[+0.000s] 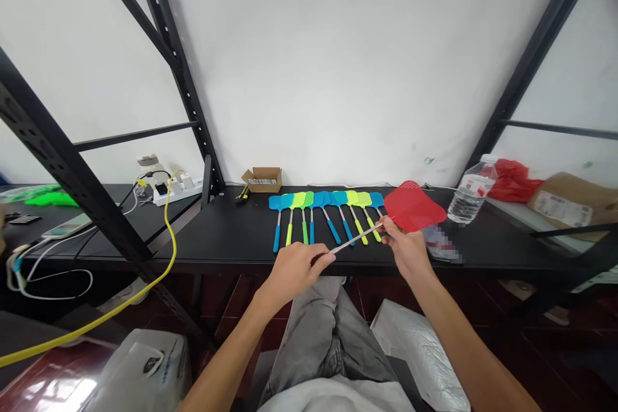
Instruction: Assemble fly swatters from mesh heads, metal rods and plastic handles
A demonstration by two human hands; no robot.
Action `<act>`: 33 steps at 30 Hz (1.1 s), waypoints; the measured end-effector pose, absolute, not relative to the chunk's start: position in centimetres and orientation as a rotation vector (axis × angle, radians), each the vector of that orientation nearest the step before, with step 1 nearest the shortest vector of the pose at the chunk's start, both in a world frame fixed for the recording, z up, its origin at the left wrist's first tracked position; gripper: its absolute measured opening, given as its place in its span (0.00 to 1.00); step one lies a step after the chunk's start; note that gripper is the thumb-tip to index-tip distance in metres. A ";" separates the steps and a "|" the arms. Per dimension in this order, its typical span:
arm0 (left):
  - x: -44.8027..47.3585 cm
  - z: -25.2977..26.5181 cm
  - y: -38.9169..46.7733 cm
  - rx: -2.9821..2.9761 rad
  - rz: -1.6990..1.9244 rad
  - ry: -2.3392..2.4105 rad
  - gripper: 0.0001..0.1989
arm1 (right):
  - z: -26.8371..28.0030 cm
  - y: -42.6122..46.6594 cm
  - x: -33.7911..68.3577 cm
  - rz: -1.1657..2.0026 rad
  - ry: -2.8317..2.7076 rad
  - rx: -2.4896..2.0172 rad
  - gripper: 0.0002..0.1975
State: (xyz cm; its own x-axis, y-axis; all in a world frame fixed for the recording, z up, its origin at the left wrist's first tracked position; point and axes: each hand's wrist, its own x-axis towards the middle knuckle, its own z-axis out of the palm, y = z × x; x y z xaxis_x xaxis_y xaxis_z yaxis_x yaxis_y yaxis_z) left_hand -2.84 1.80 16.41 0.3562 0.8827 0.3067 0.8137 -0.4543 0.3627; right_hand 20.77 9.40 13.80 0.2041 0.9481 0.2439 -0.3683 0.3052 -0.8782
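Between my two hands, above the front edge of the black table, is a red fly swatter [414, 207] with a thin metal shaft. My left hand [305, 265] is closed around its handle end, which the fingers hide. My right hand [402, 243] grips the shaft just below the red head. Behind them lies a row of several fly swatters [311, 212] in blue, yellow-green and green, heads toward the wall and handles toward me. The right end of that row is partly covered by my right hand and the red swatter.
A small open cardboard box [268, 181] stands by the wall. To the right are a water bottle [472, 190], a clear plastic bag [441, 244], a red bag [512, 181] and a carton [577, 203]. Black shelf posts [181, 71] flank the table; a yellow cable [170, 251] hangs at left.
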 end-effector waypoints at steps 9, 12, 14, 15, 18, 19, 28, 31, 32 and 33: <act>-2.9 16.0 2.4 2.523 0.620 1.763 0.19 | 13.3 9.4 20.5 1.127 -0.857 -0.767 0.15; -2.7 15.9 2.3 2.479 0.667 1.770 0.15 | 13.0 8.9 19.6 1.176 -0.920 -0.767 0.15; -2.3 15.9 2.2 2.460 0.704 1.739 0.13 | 12.6 8.5 18.6 1.207 -1.017 -0.781 0.15; -2.0 15.9 2.1 2.460 0.717 1.721 0.12 | 12.3 8.2 18.0 1.220 -1.074 -0.786 0.15; -1.3 15.7 2.0 2.479 0.725 1.697 0.13 | 11.5 7.2 16.4 1.267 -1.259 -0.763 0.15; -1.1 15.7 2.0 2.487 0.719 1.700 0.14 | 11.3 7.0 16.0 1.277 -1.317 -0.749 0.15; -1.4 15.1 2.2 2.577 0.702 1.683 0.21 | 11.3 7.3 16.2 1.182 -1.462 -0.790 0.17; -1.4 15.1 2.4 2.574 0.708 1.688 0.22 | 11.8 7.4 16.5 1.159 -1.435 -0.816 0.18; -1.5 15.2 2.4 2.572 0.711 1.686 0.22 | 12.0 7.4 16.5 1.154 -1.432 -0.821 0.18; -1.5 15.3 2.4 2.571 0.713 1.681 0.22 | 12.1 7.4 16.6 1.150 -1.431 -0.826 0.19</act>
State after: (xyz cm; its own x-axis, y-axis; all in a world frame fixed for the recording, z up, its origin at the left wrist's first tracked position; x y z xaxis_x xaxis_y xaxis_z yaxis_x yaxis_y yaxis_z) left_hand -1.48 2.44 15.28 0.3296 0.8666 0.3746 0.8718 -0.4317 0.2315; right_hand 16.59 7.44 12.06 -0.1874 0.9328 0.3078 -0.1002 0.2936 -0.9507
